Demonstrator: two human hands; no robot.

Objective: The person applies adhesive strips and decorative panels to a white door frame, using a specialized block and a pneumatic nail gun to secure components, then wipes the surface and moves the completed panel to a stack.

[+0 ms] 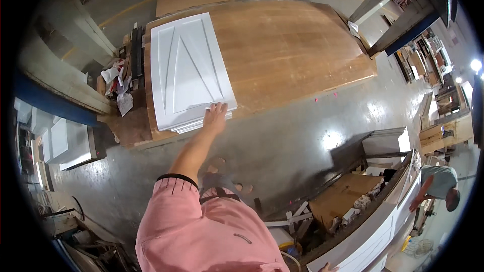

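A white grooved door panel [189,65] lies on top of a stack of white panels, at the left part of a large brown board [292,55]. My left arm reaches forward, and my left hand [216,115] rests at the near right corner of the stack. Its fingers lie apart over the top panel's edge. Back at the lower right, only a few fingers of my right hand [328,268] show at the picture's edge. They curl over the edge of a long white panel [368,239]; the rest of that hand is cut off.
A co-worker [439,187] leans over the far end of the long white panel. Beside it stands a bin of offcuts [340,199]. Posts rise at the left [65,93] and right [403,15] of the brown board. Crumpled paper and scraps [119,83] lie by the left post.
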